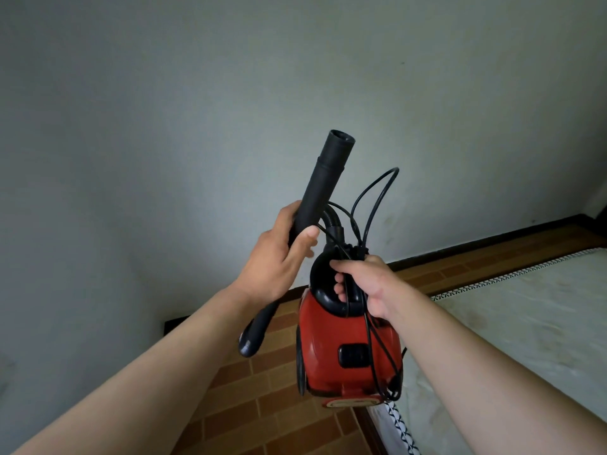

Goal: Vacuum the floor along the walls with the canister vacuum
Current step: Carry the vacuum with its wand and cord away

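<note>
Right hand [368,282] over half-hidden vacuum handle [314,274]

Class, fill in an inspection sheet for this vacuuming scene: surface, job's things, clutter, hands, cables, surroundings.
Surface: brown brick-patterned tile floor.
Job's things: red canister vacuum with black handle, held up off the floor; black plastic suction tube, open end pointing up, no floor head on it.
Clutter: nothing seen.
Hands: left hand grips the tube; right hand grips the vacuum's handle together with the cord.
Cables: black power cord, loosely looped, trailing over the vacuum body.
Surroundings: grey painted wall; dark skirting board; white mattress with patterned edging, at right.
</note>
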